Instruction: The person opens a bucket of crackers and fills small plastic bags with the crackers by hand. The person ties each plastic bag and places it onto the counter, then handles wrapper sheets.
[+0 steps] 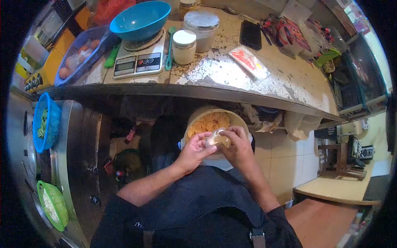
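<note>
Fingers of both hands make the grip, pressed around a small shiny container [216, 139]: the left hand [192, 154] has it on the left side, thumb in front and fingers behind, while the right hand [240, 149] pinches the right side. It is at the centre of the frame, above a bucket [213, 110] of orange-yellow pieces [210, 121]. The container looks light enough for one hand. Its gloss suggests a smooth surface that may slip under damp fingertips, though whether it is glass, plastic or film cannot be told. If glass, it would be stiff but breakable; if film, it would give and crumple under a hard squeeze. The tan patch by the right fingers could be contents or something showing through, so level handling seems wiser. The safest hold is low around the body, thumb opposite fingers, with the second hand only steadying the end near the tan patch. Light, even pressure should do. In the upper half of the frame, the bench [225, 29] bears a capped jar [184, 53] and a scale [138, 66].
</note>
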A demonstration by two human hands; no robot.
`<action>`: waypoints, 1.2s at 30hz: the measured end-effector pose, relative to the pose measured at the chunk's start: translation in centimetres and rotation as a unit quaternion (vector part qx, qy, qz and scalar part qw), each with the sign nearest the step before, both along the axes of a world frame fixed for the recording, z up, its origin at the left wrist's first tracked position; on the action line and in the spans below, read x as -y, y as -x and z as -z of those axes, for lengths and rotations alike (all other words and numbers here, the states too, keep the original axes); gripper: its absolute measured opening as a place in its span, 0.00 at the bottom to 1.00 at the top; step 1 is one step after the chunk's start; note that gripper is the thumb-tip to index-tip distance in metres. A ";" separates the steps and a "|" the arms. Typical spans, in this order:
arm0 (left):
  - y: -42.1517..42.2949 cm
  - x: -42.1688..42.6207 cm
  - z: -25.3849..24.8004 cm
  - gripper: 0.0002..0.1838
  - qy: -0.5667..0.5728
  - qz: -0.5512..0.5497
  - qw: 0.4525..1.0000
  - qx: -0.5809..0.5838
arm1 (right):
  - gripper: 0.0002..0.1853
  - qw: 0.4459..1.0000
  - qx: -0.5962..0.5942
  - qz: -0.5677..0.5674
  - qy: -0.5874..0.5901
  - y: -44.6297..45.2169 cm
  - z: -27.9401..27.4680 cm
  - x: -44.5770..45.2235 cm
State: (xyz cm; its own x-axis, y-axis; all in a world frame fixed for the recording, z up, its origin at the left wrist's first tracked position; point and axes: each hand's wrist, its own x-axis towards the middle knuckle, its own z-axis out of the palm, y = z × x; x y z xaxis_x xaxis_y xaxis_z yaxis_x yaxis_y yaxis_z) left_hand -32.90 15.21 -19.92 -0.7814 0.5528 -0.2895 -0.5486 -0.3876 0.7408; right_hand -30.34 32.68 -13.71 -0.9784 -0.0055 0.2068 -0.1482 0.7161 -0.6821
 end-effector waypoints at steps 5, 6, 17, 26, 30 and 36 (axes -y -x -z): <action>0.3 0.1 1.1 0.18 0.018 -0.053 0.998 0.012 | 0.20 0.988 0.071 0.027 0.137 0.0 -0.4 -0.6; 0.3 0.1 1.1 0.18 0.026 -0.055 0.998 0.012 | 0.19 0.984 0.078 0.034 0.156 0.0 -0.3 -0.9; 0.2 0.2 1.0 0.14 -0.019 -0.046 0.995 0.087 | 0.16 1.000 -0.005 -0.012 0.022 0.2 1.5 0.2; 0.1 0.3 0.6 0.13 0.012 -0.051 0.997 0.061 | 0.13 0.916 0.201 0.084 0.337 -0.3 0.4 -1.3; 0.0 0.4 0.3 0.13 0.000 -0.040 0.996 0.086 | 0.15 0.971 0.146 0.016 0.190 -0.1 0.4 -0.6; -0.1 1.3 0.8 0.13 -0.008 -0.023 0.998 0.063 | 0.22 0.979 0.148 -0.072 0.119 0.4 -1.8 0.1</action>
